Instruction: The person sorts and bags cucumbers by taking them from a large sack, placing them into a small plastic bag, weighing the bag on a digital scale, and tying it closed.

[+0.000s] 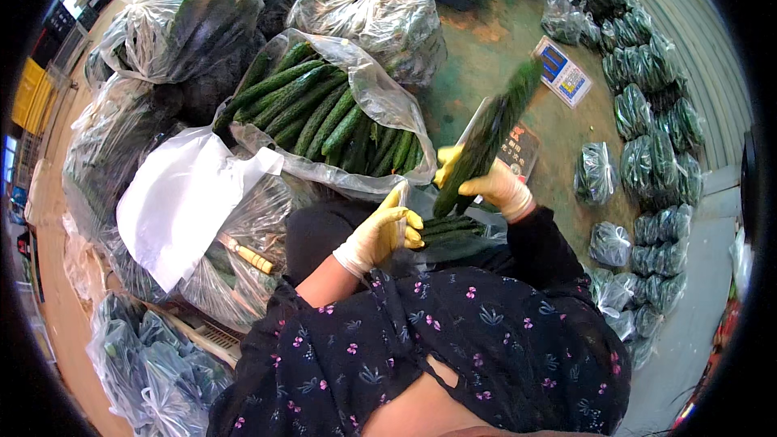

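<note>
My right hand [495, 188], in a pale glove with yellow fingers, grips long green cucumbers [495, 131], raised at a tilt; blur hides how many. A thin pale edge shows along their left side; I cannot make out what it is. My left hand [376, 235], gloved alike, has its fingers curled round the rim of a clear plastic bag in my lap. Several cucumbers [453, 231] lie inside that bag, below my right hand. Just beyond my left hand, a large open clear sack [388, 97] is full of cucumbers.
Knotted sacks [182, 20] crowd the left and far left. A white plastic sheet [182, 202] lies beside a yellow-handled tool [247, 255]. Rows of bagged cucumbers [647, 158] line the wall at right. A blue-and-white printed card [562, 73] lies on the green floor [477, 53].
</note>
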The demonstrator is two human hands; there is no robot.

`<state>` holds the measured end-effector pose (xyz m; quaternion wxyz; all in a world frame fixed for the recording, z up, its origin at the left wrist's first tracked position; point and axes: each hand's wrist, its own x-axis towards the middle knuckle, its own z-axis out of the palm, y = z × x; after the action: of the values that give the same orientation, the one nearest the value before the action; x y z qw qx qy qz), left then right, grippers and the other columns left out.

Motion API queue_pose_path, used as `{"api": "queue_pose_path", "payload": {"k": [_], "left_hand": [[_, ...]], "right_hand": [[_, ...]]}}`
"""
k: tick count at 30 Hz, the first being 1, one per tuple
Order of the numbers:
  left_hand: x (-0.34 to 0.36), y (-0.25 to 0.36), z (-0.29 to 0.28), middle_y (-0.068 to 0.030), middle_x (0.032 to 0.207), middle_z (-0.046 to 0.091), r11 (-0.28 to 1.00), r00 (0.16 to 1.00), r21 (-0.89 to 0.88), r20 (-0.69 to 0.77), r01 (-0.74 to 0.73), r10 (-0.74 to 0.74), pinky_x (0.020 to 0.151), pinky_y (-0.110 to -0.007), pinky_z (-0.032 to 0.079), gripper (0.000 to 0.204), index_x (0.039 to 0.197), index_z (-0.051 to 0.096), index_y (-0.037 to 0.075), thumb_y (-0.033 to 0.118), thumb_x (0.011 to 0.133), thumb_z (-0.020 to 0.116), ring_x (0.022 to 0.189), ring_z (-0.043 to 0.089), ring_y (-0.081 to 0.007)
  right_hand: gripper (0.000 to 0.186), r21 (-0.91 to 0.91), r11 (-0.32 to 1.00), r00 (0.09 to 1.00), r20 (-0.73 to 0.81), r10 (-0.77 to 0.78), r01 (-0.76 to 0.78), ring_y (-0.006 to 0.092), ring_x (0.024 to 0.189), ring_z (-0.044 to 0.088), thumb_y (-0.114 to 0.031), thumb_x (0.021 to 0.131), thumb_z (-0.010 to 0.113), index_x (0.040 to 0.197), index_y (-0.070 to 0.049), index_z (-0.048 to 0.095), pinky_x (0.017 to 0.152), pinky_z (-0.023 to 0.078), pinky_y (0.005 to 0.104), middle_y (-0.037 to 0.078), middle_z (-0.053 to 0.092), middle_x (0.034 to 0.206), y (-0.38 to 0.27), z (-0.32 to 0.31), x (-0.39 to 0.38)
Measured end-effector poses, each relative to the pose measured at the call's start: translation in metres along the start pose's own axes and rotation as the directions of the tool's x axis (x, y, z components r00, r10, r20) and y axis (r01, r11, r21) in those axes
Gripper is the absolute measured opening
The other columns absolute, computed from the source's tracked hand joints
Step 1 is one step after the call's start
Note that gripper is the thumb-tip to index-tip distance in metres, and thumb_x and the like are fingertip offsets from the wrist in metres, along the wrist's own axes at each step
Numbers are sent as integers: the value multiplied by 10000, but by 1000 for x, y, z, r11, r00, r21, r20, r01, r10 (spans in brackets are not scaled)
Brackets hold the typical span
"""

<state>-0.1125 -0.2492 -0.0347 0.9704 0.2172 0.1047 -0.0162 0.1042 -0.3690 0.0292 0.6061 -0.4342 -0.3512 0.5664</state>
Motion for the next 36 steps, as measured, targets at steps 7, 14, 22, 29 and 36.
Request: {"api": "queue_pose_path", "payload": {"k": [7,14,22,29,36], "left_hand": [[4,2,5,-96,839,598,996,997,-53,-45,-72,70,696,-433,510,683,1426,190,231,273,851,556,662,588,-219],[1,-2,1,-95,773,591,999,999,9,-17,-34,34,662,-384,519,712,1435,165,196,266,848,562,604,580,-192],[0,-8,7,-87,771,559,983,993,146,25,111,-116,631,-322,492,744,1456,99,158,187,865,550,611,546,-174],[-3,-10,-3,-86,857,585,982,987,110,20,156,-159,636,-260,450,816,1466,94,200,215,833,610,706,559,-138],[7,-11,-3,-109,900,578,962,984,217,29,166,-176,660,-245,448,813,1469,48,191,204,855,581,744,547,-137]], "right_hand": [[436,-531,756,923,-254,290,-383,138,864,558,-106,635,766,1038,-37,616,827,445,297,42,643,920,154,-34,-50],[590,-865,317,734,-81,675,-388,229,993,591,-204,685,707,1220,-55,506,850,455,319,136,617,1087,126,-65,-38],[264,-569,754,898,59,436,-329,124,785,618,-140,818,586,1062,-47,621,704,490,256,62,667,894,31,-7,110],[599,-758,617,798,-498,-340,-210,232,877,541,44,693,555,1248,-127,409,739,474,328,106,527,1041,81,-77,189],[592,-273,943,784,-621,-22,-190,165,680,571,-142,750,673,1279,-62,422,590,475,294,72,612,861,67,-97,183]]}}
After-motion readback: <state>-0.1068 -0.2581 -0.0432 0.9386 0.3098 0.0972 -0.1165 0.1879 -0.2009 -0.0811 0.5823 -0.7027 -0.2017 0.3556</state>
